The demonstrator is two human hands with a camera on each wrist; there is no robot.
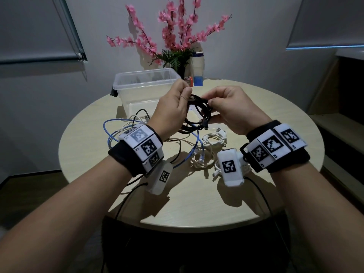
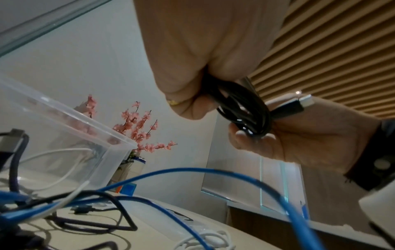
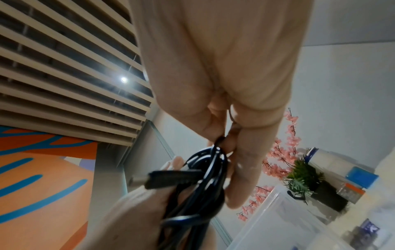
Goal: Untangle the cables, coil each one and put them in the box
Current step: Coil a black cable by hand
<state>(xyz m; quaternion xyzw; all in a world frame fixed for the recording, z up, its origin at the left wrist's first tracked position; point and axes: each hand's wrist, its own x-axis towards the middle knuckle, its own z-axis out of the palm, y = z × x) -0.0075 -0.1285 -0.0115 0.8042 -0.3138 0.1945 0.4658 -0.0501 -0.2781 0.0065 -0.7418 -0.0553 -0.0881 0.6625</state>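
A black cable point(image 1: 199, 111) is held as a coil in the air above the desk point(image 1: 197, 203), just in front of the clear plastic box point(image 1: 145, 85). The coil is gripped on one side by the left hand point(image 1: 173, 109), whose fingers point(image 2: 192, 108) are curled round the bundled loops, and on the other side by the right hand point(image 1: 230, 109), whose fingers point(image 3: 241, 169) are pinched on the strands near a plug end point(image 3: 171, 176) that sticks out free. Nothing is seen inside the box from the head view.

On the desk below, a blue cable point(image 1: 110, 133), a white cable point(image 1: 214, 140) that is loosely bundled and further black and white leads are left in a tangle, so most of the task is judged to be undone.

Several risks can be expected from here. The loops could be sprung open if either grip is relaxed before the loose end is tucked or wrapped, since a stiff cable tends to uncoil itself. A loop hanging low could be caught on the blue cable arching up beneath the hands, and the heap could be dragged along. If the coil is dropped into the box without being secured, it could be undone on landing. The box rim could also be snagged by the free plug.
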